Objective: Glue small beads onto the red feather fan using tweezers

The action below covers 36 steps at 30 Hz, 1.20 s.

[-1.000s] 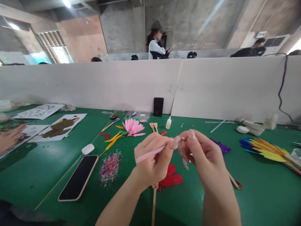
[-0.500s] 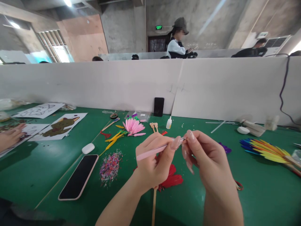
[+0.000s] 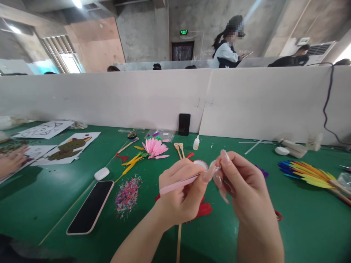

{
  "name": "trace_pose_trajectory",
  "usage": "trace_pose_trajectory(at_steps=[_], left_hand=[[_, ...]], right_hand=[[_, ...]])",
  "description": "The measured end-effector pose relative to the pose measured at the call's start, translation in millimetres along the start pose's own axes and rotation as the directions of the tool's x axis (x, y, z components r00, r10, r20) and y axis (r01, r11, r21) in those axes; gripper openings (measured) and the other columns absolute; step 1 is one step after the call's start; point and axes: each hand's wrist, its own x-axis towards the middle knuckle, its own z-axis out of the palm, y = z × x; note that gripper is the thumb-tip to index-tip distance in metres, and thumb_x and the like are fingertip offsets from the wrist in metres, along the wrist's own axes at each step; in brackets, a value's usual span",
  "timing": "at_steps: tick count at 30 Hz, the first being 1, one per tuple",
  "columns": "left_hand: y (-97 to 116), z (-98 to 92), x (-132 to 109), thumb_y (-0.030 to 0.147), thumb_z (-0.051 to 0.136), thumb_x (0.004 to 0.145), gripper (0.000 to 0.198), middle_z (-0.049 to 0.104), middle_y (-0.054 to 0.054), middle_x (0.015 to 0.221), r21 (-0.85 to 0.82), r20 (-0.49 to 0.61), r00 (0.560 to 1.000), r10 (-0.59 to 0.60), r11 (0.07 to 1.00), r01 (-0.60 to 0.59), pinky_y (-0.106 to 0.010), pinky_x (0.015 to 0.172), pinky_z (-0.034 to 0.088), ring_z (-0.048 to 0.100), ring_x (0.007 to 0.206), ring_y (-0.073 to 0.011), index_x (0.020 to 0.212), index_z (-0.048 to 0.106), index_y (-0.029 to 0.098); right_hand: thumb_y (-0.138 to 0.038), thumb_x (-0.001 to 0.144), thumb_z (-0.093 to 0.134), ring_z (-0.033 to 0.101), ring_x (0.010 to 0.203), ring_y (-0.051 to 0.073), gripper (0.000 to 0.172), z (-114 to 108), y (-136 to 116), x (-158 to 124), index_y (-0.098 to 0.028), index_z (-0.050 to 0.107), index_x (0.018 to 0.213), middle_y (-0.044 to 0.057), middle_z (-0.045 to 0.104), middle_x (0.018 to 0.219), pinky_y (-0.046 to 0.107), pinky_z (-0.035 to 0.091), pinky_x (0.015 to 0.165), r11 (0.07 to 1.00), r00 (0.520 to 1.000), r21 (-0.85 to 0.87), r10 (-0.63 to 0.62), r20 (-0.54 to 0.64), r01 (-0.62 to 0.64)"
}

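My left hand (image 3: 181,195) is closed around slim pink tweezers (image 3: 178,184), their tip pointing right. Thumb and finger of my right hand (image 3: 245,184) pinch right at that tip; whatever is between them is too small to make out. Under my hands lie red feathers (image 3: 205,210) and a wooden stick (image 3: 179,243), both partly covered. Just behind my left hand shows a round white thing with a red rim (image 3: 201,164). A small white glue bottle (image 3: 196,143) stands farther back, beside two wooden sticks with shaped ends (image 3: 178,147).
Leftward on the green table (image 3: 153,241) are a phone (image 3: 90,208), a white case (image 3: 101,174), colourful bits (image 3: 128,195) and pink feathers (image 3: 155,148). A blue-yellow feather bundle (image 3: 304,174) lies right. Another person's hand (image 3: 12,160) works at far left. A white partition (image 3: 123,98) stands behind.
The round white thing with a red rim has come into sight behind my left hand. My hands have shifted only slightly, still meeting at the tweezer tip. Beyond the partition, a person in a cap moved right.
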Motion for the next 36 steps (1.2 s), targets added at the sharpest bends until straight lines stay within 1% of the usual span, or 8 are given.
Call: trace_pose_trajectory(at_steps=[5,11,13,17,24,29,32,36], left_hand=[[3,-0.9,-3,0.011,0.053,0.084,0.013,0.053,0.001,0.058,-0.008,0.039,0.999,0.031,1.000,-0.030,-0.020,0.043,0.035,0.044,0.051,-0.0070,0.072,0.057,0.014],[3,-2.5,-1,0.010,0.054,0.084,0.011,0.050,0.002,0.055,-0.045,-0.037,0.999,0.015,0.999,-0.016,-0.020,0.045,0.037,0.043,0.051,-0.0072,0.075,0.057,0.015],[2,-3.1,1,0.010,0.054,0.084,0.011,0.051,0.002,0.055,-0.040,-0.041,0.999,0.031,0.999,-0.033,-0.019,0.046,0.038,0.044,0.052,-0.0074,0.074,0.057,0.015],[0,-3.2,4,0.011,0.056,0.084,0.009,0.054,0.001,0.058,0.007,-0.001,0.997,0.082,0.997,-0.082,-0.018,0.049,0.041,0.048,0.057,-0.0078,0.076,0.058,0.014],[-4,-2.8,3,0.014,0.058,0.084,0.004,0.062,-0.003,0.075,0.048,0.075,0.982,0.173,0.983,-0.177,-0.016,0.059,0.049,0.056,0.067,-0.0077,0.086,0.060,0.013],[-6,-4.8,4,0.018,0.059,0.084,0.006,0.061,-0.002,0.072,0.150,0.153,0.966,0.208,0.961,-0.231,-0.017,0.056,0.046,0.053,0.063,-0.0078,0.084,0.060,0.012],[-8,-6.8,6,0.021,0.057,0.085,0.009,0.061,-0.002,0.069,0.193,0.191,0.943,0.272,0.932,-0.308,-0.019,0.052,0.044,0.052,0.059,-0.0090,0.083,0.059,0.012],[-12,-9.7,8,0.019,0.055,0.086,0.008,0.060,-0.002,0.067,0.180,0.286,0.910,0.301,0.915,-0.360,-0.021,0.048,0.042,0.053,0.057,-0.0098,0.083,0.058,0.013]], right_hand=[[-0.038,0.087,0.058,0.037,0.035,0.001,0.028,-1,-3,1,-0.019,0.057,0.066,-0.006,0.046,0.052,0.013,0.028,0.031,0.995,0.997,0.080,0.061,-0.041,-0.058],[-0.041,0.085,0.059,0.033,0.034,0.003,0.028,0,-10,-2,-0.020,0.057,0.066,-0.006,0.042,0.047,0.015,0.025,0.030,0.985,0.990,0.111,0.135,-0.045,-0.130],[-0.041,0.086,0.058,0.032,0.035,0.004,0.028,1,-11,-3,-0.021,0.057,0.067,-0.007,0.041,0.046,0.015,0.026,0.031,0.986,0.988,0.100,0.143,-0.062,-0.136],[-0.041,0.089,0.054,0.033,0.036,0.005,0.030,2,-10,-4,-0.021,0.057,0.068,-0.006,0.041,0.045,0.016,0.027,0.032,0.993,0.992,0.041,0.115,-0.050,-0.113],[-0.044,0.088,0.055,0.036,0.036,0.004,0.032,-4,-7,-2,-0.020,0.057,0.066,-0.005,0.044,0.044,0.015,0.029,0.034,0.998,0.998,-0.022,0.063,-0.019,-0.063],[-0.041,0.088,0.056,0.036,0.036,0.005,0.029,-9,-8,-5,-0.020,0.060,0.069,-0.006,0.043,0.044,0.017,0.029,0.035,0.994,1.000,-0.110,0.025,-0.015,-0.026],[-0.042,0.088,0.056,0.037,0.037,0.006,0.029,-14,-10,-5,-0.020,0.059,0.068,-0.005,0.044,0.045,0.018,0.029,0.035,0.984,1.000,-0.179,0.026,0.008,-0.025],[-0.044,0.086,0.057,0.037,0.039,0.006,0.032,-20,-12,-3,-0.020,0.056,0.065,-0.004,0.046,0.048,0.018,0.029,0.035,0.958,0.997,-0.281,0.066,0.050,-0.049]])
